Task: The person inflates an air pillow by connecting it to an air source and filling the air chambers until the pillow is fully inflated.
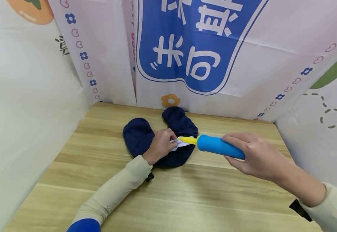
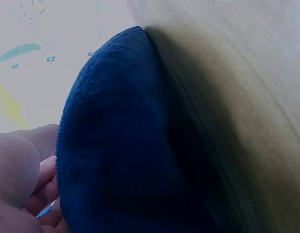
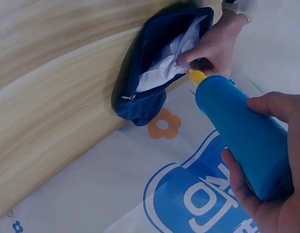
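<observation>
A navy, U-shaped neck pillow cover [image 1: 137,137] lies on the table with its zipper undone. White inner fabric [image 3: 162,70] shows through the slit, and a zip pull [image 3: 128,97] sits at one end. My left hand [image 1: 162,145] pinches a small clear valve [image 3: 183,69] on that white inner, over the cover. A blue hand pump [image 1: 214,145] is gripped by my right hand [image 1: 258,157], held above the table's right half. Its yellow nozzle [image 3: 197,76] points left, the tip right at the valve and my left fingertips. In the left wrist view, the cover [image 2: 111,131] hides most of my left fingers.
The wood-grain table [image 1: 98,141] ends at a printed cloth backdrop [image 1: 110,64] along its far edge. White cloth walls [image 1: 26,96] stand on the left and right sides. The cover's far lobe [image 1: 180,120] lies close to the backdrop.
</observation>
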Demonstrator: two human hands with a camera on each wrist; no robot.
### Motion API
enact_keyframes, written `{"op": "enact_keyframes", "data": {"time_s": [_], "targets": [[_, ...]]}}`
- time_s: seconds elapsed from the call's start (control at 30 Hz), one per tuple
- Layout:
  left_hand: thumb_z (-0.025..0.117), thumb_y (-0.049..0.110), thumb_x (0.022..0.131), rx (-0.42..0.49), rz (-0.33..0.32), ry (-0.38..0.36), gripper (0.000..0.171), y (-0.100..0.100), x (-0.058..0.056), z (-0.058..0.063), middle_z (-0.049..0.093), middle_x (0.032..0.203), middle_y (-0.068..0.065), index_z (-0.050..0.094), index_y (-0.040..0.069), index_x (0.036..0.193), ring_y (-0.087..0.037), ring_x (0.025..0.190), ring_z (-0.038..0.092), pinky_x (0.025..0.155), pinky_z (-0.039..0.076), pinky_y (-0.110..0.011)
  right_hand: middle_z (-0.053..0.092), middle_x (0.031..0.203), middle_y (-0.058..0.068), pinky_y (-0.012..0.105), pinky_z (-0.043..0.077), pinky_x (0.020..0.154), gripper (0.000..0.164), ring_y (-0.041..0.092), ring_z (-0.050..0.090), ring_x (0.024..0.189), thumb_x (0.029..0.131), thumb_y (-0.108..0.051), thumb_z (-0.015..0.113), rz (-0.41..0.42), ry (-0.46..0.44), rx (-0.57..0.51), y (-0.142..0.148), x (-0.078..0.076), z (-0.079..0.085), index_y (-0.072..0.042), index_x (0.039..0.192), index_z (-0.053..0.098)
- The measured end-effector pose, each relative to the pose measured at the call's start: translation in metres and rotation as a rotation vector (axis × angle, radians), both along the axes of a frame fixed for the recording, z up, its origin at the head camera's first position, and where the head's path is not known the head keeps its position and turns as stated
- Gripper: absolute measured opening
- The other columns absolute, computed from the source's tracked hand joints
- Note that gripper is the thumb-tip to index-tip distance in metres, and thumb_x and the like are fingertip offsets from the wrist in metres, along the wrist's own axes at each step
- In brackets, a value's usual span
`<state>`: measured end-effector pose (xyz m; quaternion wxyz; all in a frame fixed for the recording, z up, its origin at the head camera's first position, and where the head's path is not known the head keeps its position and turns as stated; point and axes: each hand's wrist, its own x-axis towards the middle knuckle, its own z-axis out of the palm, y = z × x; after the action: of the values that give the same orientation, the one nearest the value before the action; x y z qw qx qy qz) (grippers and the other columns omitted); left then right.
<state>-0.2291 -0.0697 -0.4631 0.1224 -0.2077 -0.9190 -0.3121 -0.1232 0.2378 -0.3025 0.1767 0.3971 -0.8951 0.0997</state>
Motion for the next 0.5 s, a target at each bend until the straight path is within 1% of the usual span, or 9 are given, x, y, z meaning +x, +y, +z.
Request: {"op": "enact_keyframes", "data": {"time_s": [0.33,0.5], "targets": [[0.084,0.005,0.084,-0.015,0.003,0.011,0.006,0.0029,0.0012,0.0019,0.069,0.083,-0.003,0.080,0.006,0.088,-0.014,0.073,0.061,0.069,0.056,-0.028,0.078,0.119,0.012,0.054,0.064,0.084,0.060,0.033,0.077,0.102,0.073,-0.018,0.096,-0.002,-0.008,0.008,-0.0033,-0.0007,-0.0061,-0.006,0.127,0.073],[0.083,0.004,0.084,-0.042,0.020,0.029,0.007,0.0048,0.0037,0.0014,0.071,0.087,-0.005,0.079,0.007,0.088,-0.016,0.075,0.064,0.070,0.057,-0.030,0.078,0.115,0.014,0.054,0.065,0.081,0.060,0.033,0.077,0.099,0.071,-0.020,0.096,-0.019,0.025,0.016,-0.0082,0.0032,-0.0094,-0.004,0.124,0.074]]}}
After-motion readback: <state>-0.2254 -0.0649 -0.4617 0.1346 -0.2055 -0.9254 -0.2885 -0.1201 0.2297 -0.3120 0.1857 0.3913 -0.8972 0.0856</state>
